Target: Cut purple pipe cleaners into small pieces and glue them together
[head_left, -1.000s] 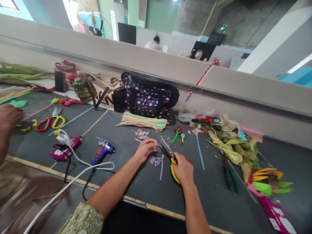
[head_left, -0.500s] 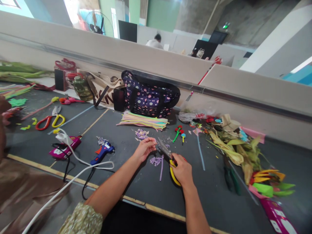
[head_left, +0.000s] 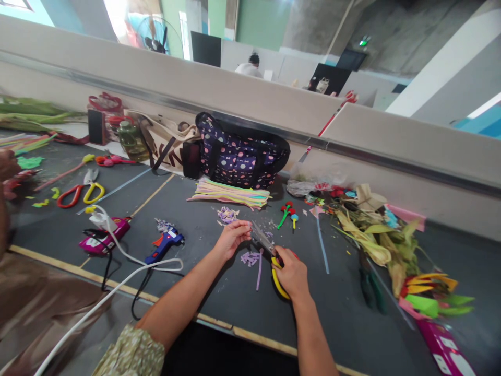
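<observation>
Across the dark table (head_left: 219,282), left of centre, the left hand (head_left: 235,237) pinches its fingertips together near the scissor blades, what they grip too small to tell. Just right, the right hand (head_left: 291,271) has its fingers wrapped around the yellow-handled scissors (head_left: 278,277); small purple pieces (head_left: 249,258) lie nearer, between the hands.

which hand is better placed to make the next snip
Right, most likely: the right hand grips the metal scissors with red and yellow handles, blades pointing toward the left hand, whose fingertips are pinched together.
</observation>
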Motion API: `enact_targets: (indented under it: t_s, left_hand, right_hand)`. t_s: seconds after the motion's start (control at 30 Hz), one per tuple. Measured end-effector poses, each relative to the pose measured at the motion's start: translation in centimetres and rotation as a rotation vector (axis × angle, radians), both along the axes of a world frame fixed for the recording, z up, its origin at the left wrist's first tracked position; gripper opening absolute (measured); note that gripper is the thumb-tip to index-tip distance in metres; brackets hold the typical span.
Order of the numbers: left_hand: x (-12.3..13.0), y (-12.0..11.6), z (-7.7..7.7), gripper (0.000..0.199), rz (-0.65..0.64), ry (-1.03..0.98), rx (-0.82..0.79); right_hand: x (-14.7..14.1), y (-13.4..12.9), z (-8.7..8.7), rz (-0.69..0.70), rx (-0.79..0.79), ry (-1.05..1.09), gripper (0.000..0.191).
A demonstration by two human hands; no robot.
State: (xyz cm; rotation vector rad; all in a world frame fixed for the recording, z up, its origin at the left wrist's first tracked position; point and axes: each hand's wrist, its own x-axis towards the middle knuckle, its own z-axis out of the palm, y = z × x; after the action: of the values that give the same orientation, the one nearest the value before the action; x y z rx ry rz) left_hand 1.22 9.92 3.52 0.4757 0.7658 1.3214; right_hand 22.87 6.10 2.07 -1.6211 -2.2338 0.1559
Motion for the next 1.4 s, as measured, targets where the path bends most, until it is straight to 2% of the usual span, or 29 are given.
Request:
enact_targets:
  t_s: [0.47, 0.73, 1.13, 1.4]
  left_hand:
    - [-0.06, 0.05, -0.43, 0.024, -0.003, 0.014, 0.007]
    - [0.45, -0.10, -0.21, 0.023, -0.017, 0.012, -0.038]
    - [0.61, -0.18, -0.20, 0.016, -0.050, 0.033, -0.054]
    - [0.61, -0.29, 0.16, 0.019, -0.052, 0.023, -0.057]
  right_hand:
    - [-0.29, -0.23, 0.42, 0.009, 0.045, 0.030, 0.030]
    - [-0.46, -0.20, -0.41, 0.007, 0.116, -0.042, 0.033]
    - [-0.57, -0.27, -0.40, 0.016, 0.092, -0.059, 0.033]
    - [-0.60, -0.29, -0.21, 0.013, 0.079, -0.052, 0.033]
